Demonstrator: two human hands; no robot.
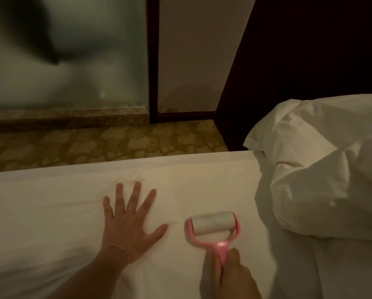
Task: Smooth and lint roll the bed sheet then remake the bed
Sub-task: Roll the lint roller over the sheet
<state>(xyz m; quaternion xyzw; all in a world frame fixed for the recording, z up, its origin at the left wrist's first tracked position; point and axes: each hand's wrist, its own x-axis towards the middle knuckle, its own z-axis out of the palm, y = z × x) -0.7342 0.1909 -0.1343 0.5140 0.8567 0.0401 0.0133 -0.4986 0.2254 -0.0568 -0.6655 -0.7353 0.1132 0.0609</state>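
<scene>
**Bed sheet, lint rolling in hand**

Bed sheet: white, stretched flat across the mattress to its far edge; faint creases are seen just beyond the left fingertips.

Duvet: white, bunched in a heap on the right of the bed, not yet spread.

Left hand: laid flat on the sheet, fingers straight and splayed, nothing gripped. It is judged best kept pressing down so the cloth stays taut beside the roller.

Right hand: fingers and thumb clamped round the pink handle.

Lint roller: drum resting on the sheet, just right of the left thumb. Straight, overlapping strokes with light, even pressure are advised, working toward the creased patch.
</scene>
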